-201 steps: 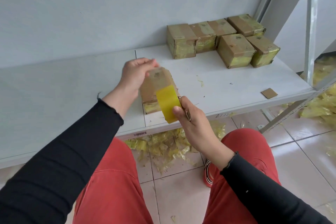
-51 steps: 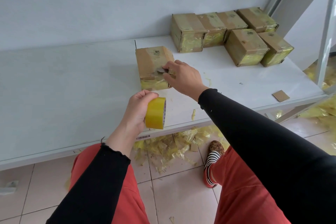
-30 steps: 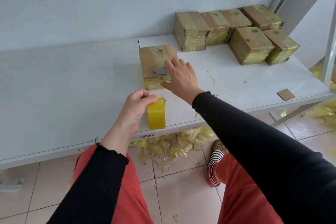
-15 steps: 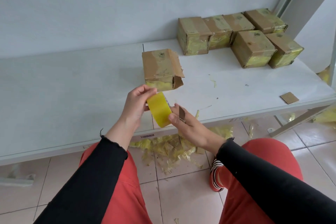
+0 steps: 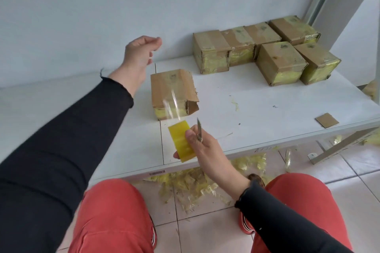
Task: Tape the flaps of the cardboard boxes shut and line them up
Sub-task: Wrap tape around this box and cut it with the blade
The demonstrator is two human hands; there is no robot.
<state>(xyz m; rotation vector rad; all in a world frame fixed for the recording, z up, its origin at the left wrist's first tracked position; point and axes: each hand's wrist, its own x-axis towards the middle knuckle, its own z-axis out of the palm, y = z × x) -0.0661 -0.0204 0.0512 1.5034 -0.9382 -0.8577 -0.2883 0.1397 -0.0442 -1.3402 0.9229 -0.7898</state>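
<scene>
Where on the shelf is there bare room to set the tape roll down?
Bare shelf left of the open box, and the front strip between that box and the cardboard scrap. The back right is crowded with taped boxes.
</scene>
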